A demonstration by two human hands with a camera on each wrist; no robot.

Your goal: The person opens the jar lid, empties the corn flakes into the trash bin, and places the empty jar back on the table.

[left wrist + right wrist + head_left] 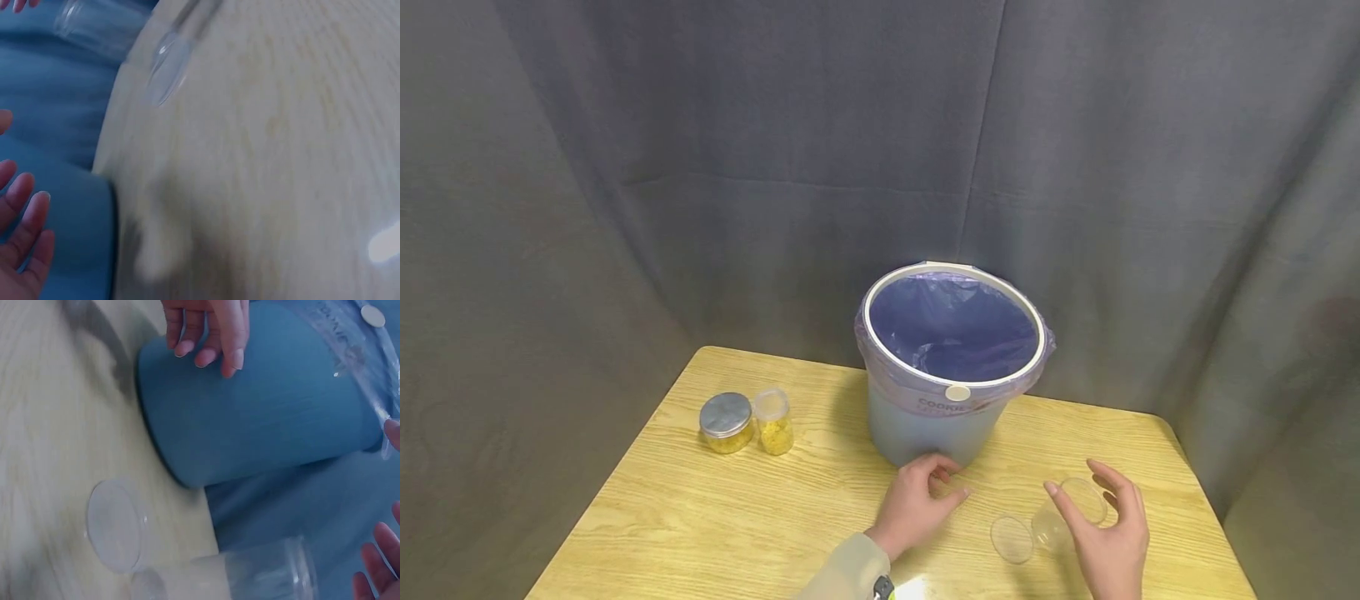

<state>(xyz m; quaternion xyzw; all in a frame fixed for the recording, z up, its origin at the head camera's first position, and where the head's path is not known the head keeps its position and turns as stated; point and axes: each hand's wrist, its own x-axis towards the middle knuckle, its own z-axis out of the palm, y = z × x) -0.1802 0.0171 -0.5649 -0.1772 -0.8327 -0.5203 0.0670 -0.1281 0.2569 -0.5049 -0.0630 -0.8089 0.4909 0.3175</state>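
Observation:
A clear, empty-looking plastic jar (1051, 528) stands at the right of the table, and its round clear lid (1011, 542) lies flat just left of it. My right hand (1111, 533) is held at the jar's rim, thumb and fingers spread wide; the right wrist view has its fingertips (379, 559) apart from the jar (250, 569). Low in front of the blue bin (917, 429), my left hand (913, 504) hovers with loosely bent fingers and nothing in them. The left wrist view shows those fingers (28, 234) spread.
The bin has a white rim (958, 392) and a translucent purple liner folded over it. At the table's left stand a silver-lidded jar (727, 421) and a small clear-capped jar (774, 423), both with yellow contents. A grey curtain (805, 167) hangs behind the wooden table (700, 517).

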